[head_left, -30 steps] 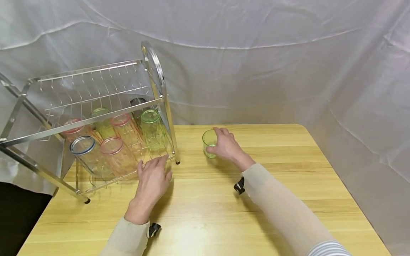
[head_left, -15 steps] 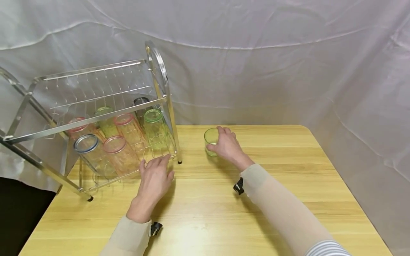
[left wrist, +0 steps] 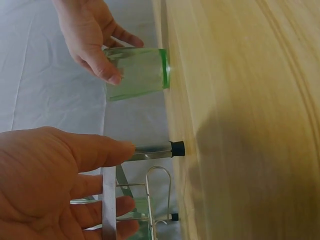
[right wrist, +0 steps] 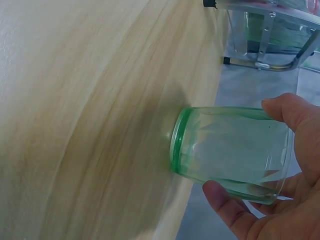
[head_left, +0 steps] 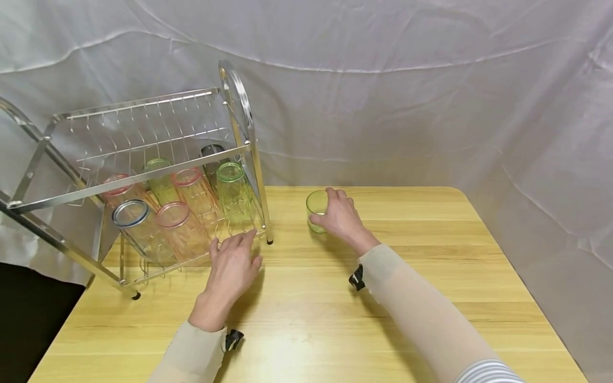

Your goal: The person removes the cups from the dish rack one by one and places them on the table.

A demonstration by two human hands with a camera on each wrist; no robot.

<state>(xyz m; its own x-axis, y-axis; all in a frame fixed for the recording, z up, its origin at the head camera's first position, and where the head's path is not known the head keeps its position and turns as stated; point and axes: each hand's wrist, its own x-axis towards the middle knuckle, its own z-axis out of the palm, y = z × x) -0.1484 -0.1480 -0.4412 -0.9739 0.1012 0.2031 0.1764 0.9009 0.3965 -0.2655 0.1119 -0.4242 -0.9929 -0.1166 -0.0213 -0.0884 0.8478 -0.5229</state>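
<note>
Near the table's back edge, my right hand (head_left: 341,217) grips a clear green glass (right wrist: 230,150) round its upper part, thumb on one side and fingers on the other. The glass stands upright with its thick green base at the table top. My left hand (head_left: 231,266) is at the front lower rail (left wrist: 109,205) of a metal dish rack (head_left: 134,186). In the left wrist view the rail runs between its thumb and bent fingers, which reach past it. Several tinted glasses stand in the rack's lower level, including a blue-rimmed glass (head_left: 131,214) and a green glass (head_left: 233,192).
The two-level rack stands on the left of the wooden table (head_left: 306,330), with wire slots on top. Its black-footed leg (head_left: 269,234) is between the two hands. A grey-white cloth (head_left: 383,106) hangs behind and to the right of the table.
The head view has shifted slightly, so the rack and glass appear a little further right. Both hands keep their places on the rack and the glass.
</note>
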